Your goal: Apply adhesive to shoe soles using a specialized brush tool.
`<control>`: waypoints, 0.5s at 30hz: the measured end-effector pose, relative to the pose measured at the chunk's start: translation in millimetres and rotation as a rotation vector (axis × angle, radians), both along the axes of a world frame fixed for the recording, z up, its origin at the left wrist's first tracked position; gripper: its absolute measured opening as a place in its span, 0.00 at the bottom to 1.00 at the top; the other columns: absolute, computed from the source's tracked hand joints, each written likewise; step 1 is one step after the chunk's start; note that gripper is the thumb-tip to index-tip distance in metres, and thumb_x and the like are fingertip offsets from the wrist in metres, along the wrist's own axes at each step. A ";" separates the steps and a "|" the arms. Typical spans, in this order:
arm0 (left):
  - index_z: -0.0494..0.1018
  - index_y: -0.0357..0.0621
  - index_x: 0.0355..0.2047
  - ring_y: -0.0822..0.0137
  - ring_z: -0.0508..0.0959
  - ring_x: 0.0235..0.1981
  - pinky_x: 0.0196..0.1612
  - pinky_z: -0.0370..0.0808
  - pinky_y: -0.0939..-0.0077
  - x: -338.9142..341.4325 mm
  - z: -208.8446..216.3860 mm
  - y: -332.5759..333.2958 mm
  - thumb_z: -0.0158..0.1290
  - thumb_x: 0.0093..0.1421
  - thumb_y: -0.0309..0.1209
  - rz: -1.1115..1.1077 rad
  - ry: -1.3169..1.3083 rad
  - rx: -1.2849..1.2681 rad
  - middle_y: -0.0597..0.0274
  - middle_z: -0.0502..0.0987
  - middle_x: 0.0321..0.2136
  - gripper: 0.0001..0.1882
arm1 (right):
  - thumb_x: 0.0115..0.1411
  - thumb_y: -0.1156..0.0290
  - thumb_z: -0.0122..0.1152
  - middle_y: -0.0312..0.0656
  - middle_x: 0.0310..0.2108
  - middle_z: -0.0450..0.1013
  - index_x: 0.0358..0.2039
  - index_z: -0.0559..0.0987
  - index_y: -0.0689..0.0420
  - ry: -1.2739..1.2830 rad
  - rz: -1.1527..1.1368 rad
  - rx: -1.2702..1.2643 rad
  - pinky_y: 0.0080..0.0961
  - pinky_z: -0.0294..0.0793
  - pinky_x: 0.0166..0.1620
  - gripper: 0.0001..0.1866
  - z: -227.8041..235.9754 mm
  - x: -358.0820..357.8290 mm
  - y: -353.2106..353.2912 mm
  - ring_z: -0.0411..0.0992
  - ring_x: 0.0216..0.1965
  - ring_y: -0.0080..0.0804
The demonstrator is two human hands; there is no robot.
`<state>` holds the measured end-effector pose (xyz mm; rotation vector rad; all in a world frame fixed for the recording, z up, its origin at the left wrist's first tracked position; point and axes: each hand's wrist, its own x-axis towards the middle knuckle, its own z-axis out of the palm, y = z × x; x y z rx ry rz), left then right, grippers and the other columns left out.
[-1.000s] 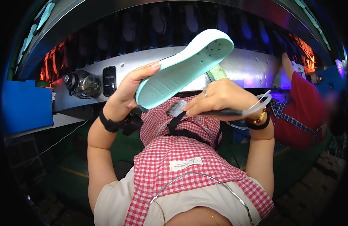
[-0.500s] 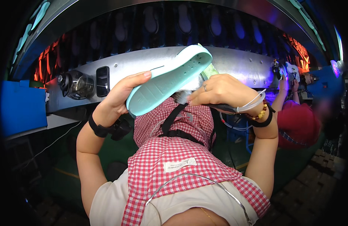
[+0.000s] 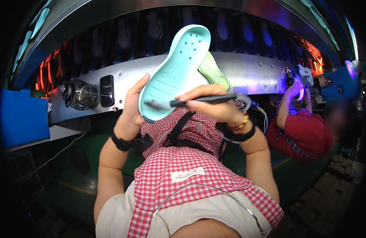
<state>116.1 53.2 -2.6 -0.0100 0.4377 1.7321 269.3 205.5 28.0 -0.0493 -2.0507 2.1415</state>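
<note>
A turquoise shoe sole point(image 3: 173, 73) stands tilted in front of me, its row of small holes at the far, toe end. My left hand point(image 3: 130, 104) grips it by the left edge of the heel, thumb along the rim. In my right hand point(image 3: 216, 109) is a brush point(image 3: 205, 100) with a black handle. Its bristles, smeared by motion, are over the inner face of the heel. Behind the turquoise sole, a light green sole point(image 3: 216, 71) lies on the metal bench point(image 3: 250, 73), partly hidden.
A dark see-through jug point(image 3: 82, 94) and a black tray point(image 3: 107, 91) sit on the bench's left side. Farther left is a blue box point(image 3: 24, 117). Soles hang in a row at the back. A co-worker in red point(image 3: 306, 133) works on the right.
The turquoise sole has turned more upright, toe end away from me. My right hand has brought the brush from beside the sole onto its heel. The co-worker's arms have shifted.
</note>
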 end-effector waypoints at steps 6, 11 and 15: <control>0.60 0.29 0.48 0.52 0.72 0.43 0.47 0.70 0.57 7.9 -8.2 0.8 0.34 0.61 0.38 0.034 -0.087 0.073 0.42 0.69 0.43 0.23 | 0.51 0.76 0.55 0.45 0.32 0.75 0.33 0.76 0.63 0.154 -0.143 0.226 0.20 0.71 0.36 0.09 -21.6 3.1 -7.8 0.73 0.33 0.27; 0.60 0.29 0.48 0.52 0.72 0.43 0.47 0.70 0.56 10.3 -9.8 -2.3 0.34 0.61 0.37 0.047 -0.091 0.038 0.41 0.69 0.42 0.23 | 0.47 0.78 0.56 0.48 0.33 0.74 0.31 0.76 0.63 0.322 -0.117 0.467 0.23 0.72 0.36 0.08 -21.8 1.1 -6.9 0.74 0.34 0.34; 0.60 0.29 0.48 0.51 0.72 0.43 0.47 0.70 0.55 9.9 -9.1 -6.0 0.35 0.61 0.38 0.012 -0.083 0.055 0.41 0.69 0.42 0.23 | 0.45 0.78 0.57 0.47 0.32 0.75 0.29 0.76 0.62 0.343 -0.114 0.516 0.24 0.72 0.36 0.08 -17.5 2.5 -8.6 0.74 0.32 0.37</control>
